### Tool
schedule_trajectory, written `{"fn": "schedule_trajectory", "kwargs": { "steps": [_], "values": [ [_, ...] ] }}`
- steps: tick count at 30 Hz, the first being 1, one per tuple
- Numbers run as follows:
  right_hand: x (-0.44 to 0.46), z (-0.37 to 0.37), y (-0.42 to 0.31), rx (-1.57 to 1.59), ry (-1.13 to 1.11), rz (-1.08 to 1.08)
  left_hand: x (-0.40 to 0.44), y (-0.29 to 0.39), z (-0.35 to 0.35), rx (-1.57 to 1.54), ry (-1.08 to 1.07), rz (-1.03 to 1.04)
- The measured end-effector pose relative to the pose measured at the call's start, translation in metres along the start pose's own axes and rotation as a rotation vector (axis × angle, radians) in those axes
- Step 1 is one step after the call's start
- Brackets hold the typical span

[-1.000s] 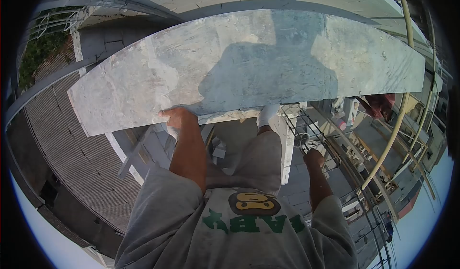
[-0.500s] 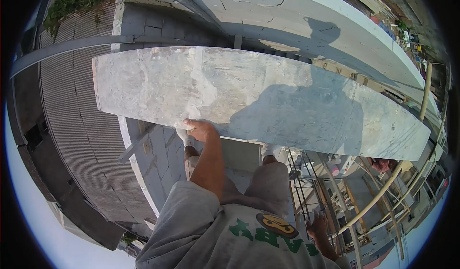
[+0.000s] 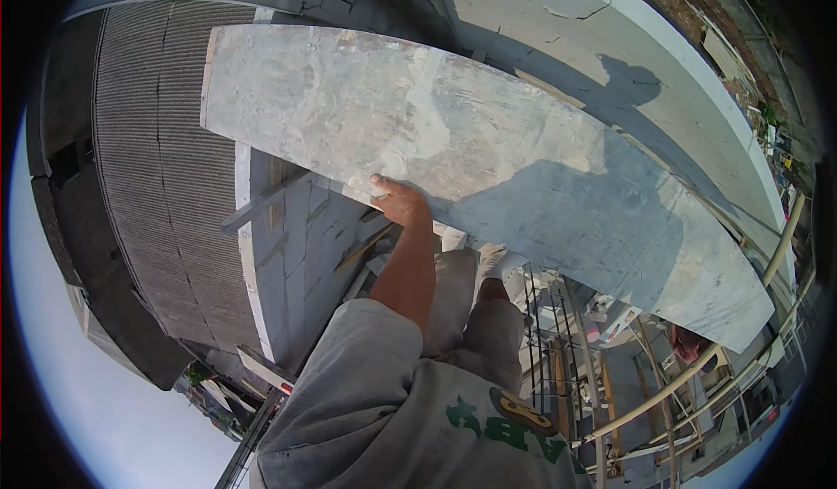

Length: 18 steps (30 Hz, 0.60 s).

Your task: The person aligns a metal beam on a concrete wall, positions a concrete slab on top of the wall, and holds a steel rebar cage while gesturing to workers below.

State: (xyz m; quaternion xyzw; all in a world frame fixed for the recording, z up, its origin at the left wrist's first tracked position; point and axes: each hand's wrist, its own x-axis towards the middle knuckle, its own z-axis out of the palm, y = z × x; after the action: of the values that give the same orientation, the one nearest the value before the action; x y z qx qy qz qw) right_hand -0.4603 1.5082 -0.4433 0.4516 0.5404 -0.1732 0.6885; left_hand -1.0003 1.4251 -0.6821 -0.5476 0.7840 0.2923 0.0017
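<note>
Head | left hand [image 3: 403, 203]: gripping board [image 3: 484, 153] by near edge | board extends ahead and to both sides

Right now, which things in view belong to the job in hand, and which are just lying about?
In the job:
left hand, thumb on top
long board, held at its near edge

Apparently just around it:
corrugated roof
bamboo pole
dark red bundle

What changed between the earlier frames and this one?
The long, pale, stained board now slants, right end lower in the turned view. The right hand, first at the black steel rebar cage, has left view. Unchanged: the left hand on the board's near edge.
</note>
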Motion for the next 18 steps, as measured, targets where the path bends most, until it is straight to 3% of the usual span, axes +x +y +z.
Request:
{"fn": "schedule_trajectory", "kwargs": {
  "steps": [7,11,14,18],
  "values": [
    [-0.043,-0.042,-0.021,0.129,0.050,-0.038,-0.009,-0.004,-0.007,-0.006,-0.050,0.072],
    [-0.027,-0.022,-0.004,0.117,0.139,-0.096,-0.028,0.014,-0.021,0.036,-0.117,-0.038],
    [-0.034,-0.039,-0.007,0.156,0.086,-0.093,-0.036,0.014,-0.020,0.068,-0.039,-0.032],
    [-0.029,-0.051,-0.003,0.170,0.009,-0.146,-0.028,0.006,-0.022,0.055,-0.161,0.030]
  ]
}}
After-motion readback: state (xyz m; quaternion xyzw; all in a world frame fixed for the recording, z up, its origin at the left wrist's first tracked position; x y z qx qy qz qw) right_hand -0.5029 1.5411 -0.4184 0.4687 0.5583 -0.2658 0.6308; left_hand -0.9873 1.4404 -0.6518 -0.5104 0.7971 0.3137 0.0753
